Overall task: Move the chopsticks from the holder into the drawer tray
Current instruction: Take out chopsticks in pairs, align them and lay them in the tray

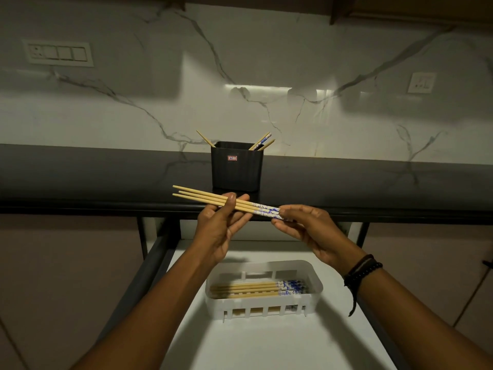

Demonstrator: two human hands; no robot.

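A small bundle of pale bamboo chopsticks with blue-and-white patterned handle ends (213, 200) lies nearly level in the air, just above the front edge of the glossy black stone counter (80, 177). The left hand (217, 225) is turned palm-up beneath the plain shafts, fingers spread loosely as a cradle and the thumb pressed across the top. The right hand (306, 225) pinches the patterned ends between thumb and curled fingertips; dark beaded bracelets (361, 271) circle its wrist.

Behind the hands stands the ribbed, matte black rectangular plastic holder (237, 166), with a few more chopsticks (262, 141) leaning out of its open top. Below, in the open white-bottomed drawer (266, 343), sits a translucent white plastic tray with slotted walls (314, 279), several chopsticks (248, 288) lying flat inside, side by side.
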